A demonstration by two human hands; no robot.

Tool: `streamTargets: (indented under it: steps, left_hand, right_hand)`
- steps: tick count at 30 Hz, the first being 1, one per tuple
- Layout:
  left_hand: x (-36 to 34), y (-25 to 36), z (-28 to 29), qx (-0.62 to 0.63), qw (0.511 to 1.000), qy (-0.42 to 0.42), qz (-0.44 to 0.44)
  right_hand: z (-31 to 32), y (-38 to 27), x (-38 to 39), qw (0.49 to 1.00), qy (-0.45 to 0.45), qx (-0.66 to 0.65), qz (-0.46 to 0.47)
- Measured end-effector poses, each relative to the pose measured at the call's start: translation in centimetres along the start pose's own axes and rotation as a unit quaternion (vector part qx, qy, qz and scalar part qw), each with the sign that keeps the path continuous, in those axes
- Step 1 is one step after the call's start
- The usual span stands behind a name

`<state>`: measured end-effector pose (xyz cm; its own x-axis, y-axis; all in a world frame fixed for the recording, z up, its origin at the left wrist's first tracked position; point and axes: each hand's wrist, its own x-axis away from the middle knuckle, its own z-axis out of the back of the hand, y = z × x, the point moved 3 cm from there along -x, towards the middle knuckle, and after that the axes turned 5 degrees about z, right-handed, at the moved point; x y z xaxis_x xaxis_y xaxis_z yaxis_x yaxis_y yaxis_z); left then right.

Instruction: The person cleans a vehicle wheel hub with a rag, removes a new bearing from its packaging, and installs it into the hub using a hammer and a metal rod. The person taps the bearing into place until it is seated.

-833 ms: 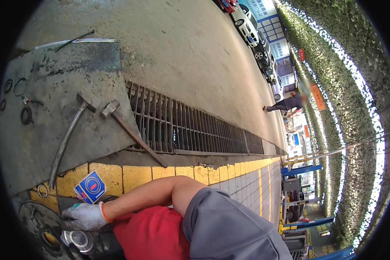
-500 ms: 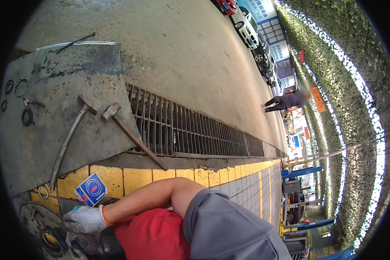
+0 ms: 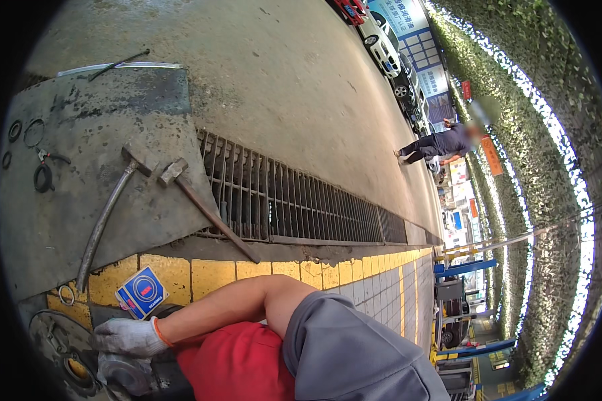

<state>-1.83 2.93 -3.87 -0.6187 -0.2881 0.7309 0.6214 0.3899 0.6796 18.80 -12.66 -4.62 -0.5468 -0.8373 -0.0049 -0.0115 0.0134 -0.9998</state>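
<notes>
My right hand (image 3: 130,336), in a whitish glove with an orange cuff, reaches to the lower left with its fingers curled. What they hold is hidden. Right below it is a round grey metal part (image 3: 128,374), partly cut off by my body. Beside the hand, to the left, lies a dark greasy hub-like assembly (image 3: 73,364) with a round opening. Just above the glove a blue and white bearing box (image 3: 142,293) stands on the yellow tiles. A small metal ring (image 3: 67,295) lies left of the box. My left hand cannot be made out.
A dark sheet (image 3: 67,220) carries two hammers (image 3: 110,214) (image 3: 204,204), snap-ring pliers (image 3: 47,156) and several rings (image 3: 15,130). A metal floor grate (image 3: 308,200) runs rightward beside yellow tiles. Farther off are a walking person (image 3: 435,145), parked cars (image 3: 384,53) and blue lifts (image 3: 471,267).
My right hand has shifted slightly up and left, so more of the round metal part shows below it. The distant person has changed stride and moved a little.
</notes>
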Motion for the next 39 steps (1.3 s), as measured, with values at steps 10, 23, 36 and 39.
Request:
streamTargets:
  steps: [10,23,36,39]
  left_hand:
    - [1.2,2.1,-1.4,0.011,0.999,0.047,-0.017]
    - [1.6,1.8,-1.8,0.015,0.992,-0.123,-0.032]
    - [-0.8,2.5,-3.8,-0.174,0.974,0.076,-0.123]
    - [0.7,6.6,-6.1,-0.152,0.986,0.050,-0.054]
  right_hand:
    - [3.1,-6.1,-0.8,0.979,-0.023,-0.090,-0.181]
    - [3.7,-7.4,-1.6,0.991,0.023,0.109,-0.071]
    - [7.4,-8.1,-1.2,0.980,-0.097,0.059,-0.166]
    - [7.7,-4.7,0.6,0.975,-0.065,-0.062,-0.203]
